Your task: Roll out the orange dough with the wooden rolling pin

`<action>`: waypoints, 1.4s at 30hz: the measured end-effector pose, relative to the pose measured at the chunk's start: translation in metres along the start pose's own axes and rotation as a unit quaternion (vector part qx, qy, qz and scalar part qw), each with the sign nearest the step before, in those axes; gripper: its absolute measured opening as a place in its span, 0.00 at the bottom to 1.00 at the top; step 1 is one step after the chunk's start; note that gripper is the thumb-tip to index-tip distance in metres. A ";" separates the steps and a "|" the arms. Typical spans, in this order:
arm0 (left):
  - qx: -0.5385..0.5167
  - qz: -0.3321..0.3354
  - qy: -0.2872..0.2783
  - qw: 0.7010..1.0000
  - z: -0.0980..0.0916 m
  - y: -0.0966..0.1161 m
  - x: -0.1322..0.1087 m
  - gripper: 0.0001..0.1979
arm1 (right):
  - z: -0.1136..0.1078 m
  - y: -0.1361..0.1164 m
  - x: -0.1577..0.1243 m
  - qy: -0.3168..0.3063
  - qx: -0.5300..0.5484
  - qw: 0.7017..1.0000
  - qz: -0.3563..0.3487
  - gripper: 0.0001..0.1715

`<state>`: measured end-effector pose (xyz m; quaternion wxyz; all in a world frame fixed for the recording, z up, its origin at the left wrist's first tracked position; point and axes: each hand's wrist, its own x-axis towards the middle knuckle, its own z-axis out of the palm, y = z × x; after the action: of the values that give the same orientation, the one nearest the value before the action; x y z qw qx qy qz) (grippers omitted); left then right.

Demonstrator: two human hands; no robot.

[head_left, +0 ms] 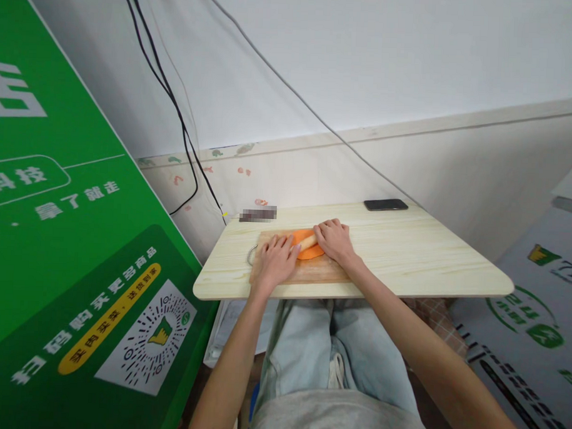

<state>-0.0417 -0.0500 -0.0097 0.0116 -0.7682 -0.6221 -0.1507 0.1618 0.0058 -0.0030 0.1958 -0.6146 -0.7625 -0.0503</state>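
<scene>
A wooden rolling pin point(307, 243) lies aslant across a flat sheet of orange dough point(313, 253). The dough rests on a wooden cutting board point(314, 274), which has a metal ring handle point(251, 255) at its left side. My left hand point(275, 259) covers the pin's lower left end, fingers pointing forward over it. At the upper right end, my right hand point(336, 239) is curled over the pin. Both hands hide the pin's ends and part of the dough.
The board sits on a pale wooden table point(420, 257) against a white wall. Near the back edge lie a black phone point(386, 205) and a blurred dark item point(258, 214). A green printed panel point(102, 220) stands left; black cables point(171, 95) hang behind.
</scene>
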 end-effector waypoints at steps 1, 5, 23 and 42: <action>0.001 -0.003 -0.003 1.000 -0.001 -0.002 0.002 0.29 | 0.001 0.001 0.000 0.003 0.000 1.000 -0.003 0.26; -0.002 0.014 0.013 1.000 0.004 0.003 -0.009 0.29 | -0.001 -0.001 -0.001 -0.001 0.007 1.000 0.006 0.26; -0.019 0.001 0.044 0.999 0.011 0.012 -0.019 0.25 | 0.000 0.000 -0.001 0.040 0.030 0.999 0.018 0.27; -0.011 -0.022 0.035 0.999 0.005 0.000 -0.001 0.27 | 0.006 0.003 0.001 0.085 0.049 0.995 0.026 0.24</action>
<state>-0.0403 -0.0497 -0.0148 0.0220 -0.7486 -0.6363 -0.1849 0.1631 0.0098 -0.0088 0.2906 -0.6172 -0.7288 -0.0599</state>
